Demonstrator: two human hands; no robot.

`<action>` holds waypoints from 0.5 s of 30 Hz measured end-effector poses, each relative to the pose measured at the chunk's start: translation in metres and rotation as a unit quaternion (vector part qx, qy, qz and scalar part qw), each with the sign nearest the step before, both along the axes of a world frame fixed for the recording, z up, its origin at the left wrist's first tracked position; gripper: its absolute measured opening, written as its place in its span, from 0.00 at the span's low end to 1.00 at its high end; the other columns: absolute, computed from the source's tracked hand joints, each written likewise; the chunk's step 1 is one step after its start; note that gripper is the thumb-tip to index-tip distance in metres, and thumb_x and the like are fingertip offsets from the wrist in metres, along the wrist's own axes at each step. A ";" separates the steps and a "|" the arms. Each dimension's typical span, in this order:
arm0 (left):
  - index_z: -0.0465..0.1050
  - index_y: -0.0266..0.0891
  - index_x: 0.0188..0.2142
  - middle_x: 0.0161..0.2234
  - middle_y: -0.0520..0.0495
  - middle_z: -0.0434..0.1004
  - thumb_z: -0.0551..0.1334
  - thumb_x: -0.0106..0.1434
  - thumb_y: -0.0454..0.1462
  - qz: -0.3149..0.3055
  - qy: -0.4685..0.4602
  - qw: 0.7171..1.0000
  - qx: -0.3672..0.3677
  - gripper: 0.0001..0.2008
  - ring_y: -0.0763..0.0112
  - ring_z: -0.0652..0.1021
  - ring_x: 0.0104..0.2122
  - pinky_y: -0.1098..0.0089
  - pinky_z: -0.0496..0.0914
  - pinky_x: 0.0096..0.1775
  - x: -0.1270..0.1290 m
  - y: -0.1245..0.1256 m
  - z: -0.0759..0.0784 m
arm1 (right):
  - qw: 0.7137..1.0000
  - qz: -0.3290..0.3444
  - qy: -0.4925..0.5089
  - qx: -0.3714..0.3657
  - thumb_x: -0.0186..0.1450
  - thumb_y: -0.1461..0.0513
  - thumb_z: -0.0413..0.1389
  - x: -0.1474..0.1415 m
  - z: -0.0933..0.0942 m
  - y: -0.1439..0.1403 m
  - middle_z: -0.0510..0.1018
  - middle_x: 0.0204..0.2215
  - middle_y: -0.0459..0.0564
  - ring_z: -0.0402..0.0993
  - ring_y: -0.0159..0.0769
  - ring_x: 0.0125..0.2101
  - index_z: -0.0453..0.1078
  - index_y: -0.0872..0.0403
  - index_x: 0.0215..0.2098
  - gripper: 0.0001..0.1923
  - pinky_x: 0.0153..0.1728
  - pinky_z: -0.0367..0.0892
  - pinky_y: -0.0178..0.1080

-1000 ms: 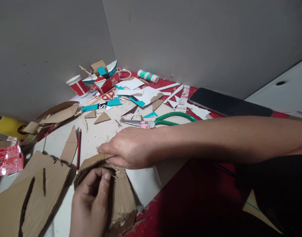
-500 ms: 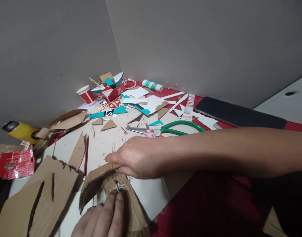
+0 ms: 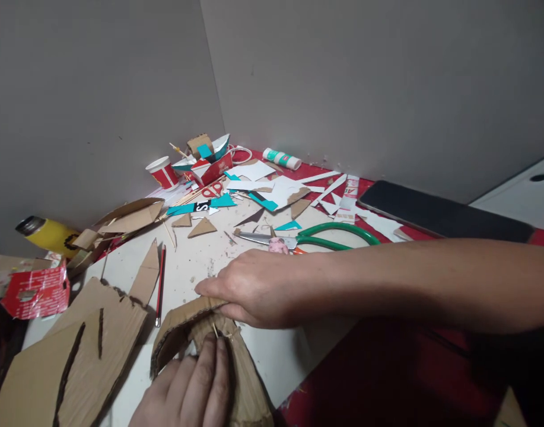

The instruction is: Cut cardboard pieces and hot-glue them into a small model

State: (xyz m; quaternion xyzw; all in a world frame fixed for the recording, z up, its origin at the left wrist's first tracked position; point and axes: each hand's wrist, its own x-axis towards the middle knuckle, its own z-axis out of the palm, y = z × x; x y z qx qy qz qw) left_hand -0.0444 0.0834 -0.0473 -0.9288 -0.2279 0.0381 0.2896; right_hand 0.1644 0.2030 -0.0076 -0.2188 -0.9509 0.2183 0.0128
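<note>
Head view: my right hand (image 3: 256, 289) pinched the curved cardboard (image 3: 183, 314), probably for steadying it, while my left hand (image 3: 187, 388), fingertips drawn together, held a thin stick (image 3: 215, 329).

In front of you: teal strip (image 3: 201, 206) carries a white "S" on black, next letter uncertain. Red-and-white strip (image 3: 350, 188) shows an "A". Red wrapper (image 3: 44, 287): print too small to read.

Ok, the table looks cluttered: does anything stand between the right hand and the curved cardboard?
Nothing visible does: the right hand holds the upper end of the curved cardboard. The green-handled scissors lie beyond that hand, not between.
</note>
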 end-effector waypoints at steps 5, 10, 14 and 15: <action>0.73 0.27 0.44 0.38 0.36 0.82 0.48 0.60 0.23 0.000 -0.029 0.999 -0.014 0.19 0.63 0.81 0.28 0.67 0.74 0.29 0.004 0.006 0.000 | 1.000 0.005 -0.003 0.006 0.66 0.59 0.48 0.000 -0.002 0.000 0.79 0.31 0.53 0.73 0.40 0.29 0.67 0.54 0.47 0.14 0.24 0.52 0.36; 0.73 0.27 0.40 0.35 0.37 0.83 0.44 0.61 0.22 -0.018 -0.099 0.995 -0.010 0.20 0.63 0.82 0.26 0.68 0.73 0.27 0.007 0.013 0.002 | 1.000 0.004 -0.004 0.003 0.67 0.59 0.48 -0.001 -0.002 0.000 0.79 0.33 0.54 0.74 0.41 0.31 0.67 0.54 0.50 0.16 0.25 0.54 0.37; 0.74 0.28 0.40 0.37 0.38 0.83 0.44 0.63 0.23 -0.021 -0.112 0.993 -0.016 0.20 0.63 0.82 0.28 0.67 0.72 0.28 0.008 0.011 0.003 | 1.000 0.006 -0.005 -0.004 0.67 0.58 0.48 -0.001 -0.003 0.000 0.79 0.35 0.54 0.74 0.42 0.32 0.67 0.54 0.51 0.16 0.26 0.56 0.37; 0.74 0.28 0.40 0.37 0.38 0.83 0.43 0.63 0.23 -0.020 -0.109 0.994 -0.018 0.20 0.64 0.81 0.29 0.67 0.72 0.29 0.008 0.011 0.004 | 1.000 0.006 -0.005 -0.004 0.67 0.58 0.48 -0.001 -0.003 0.000 0.79 0.35 0.55 0.74 0.42 0.32 0.67 0.54 0.51 0.16 0.26 0.57 0.37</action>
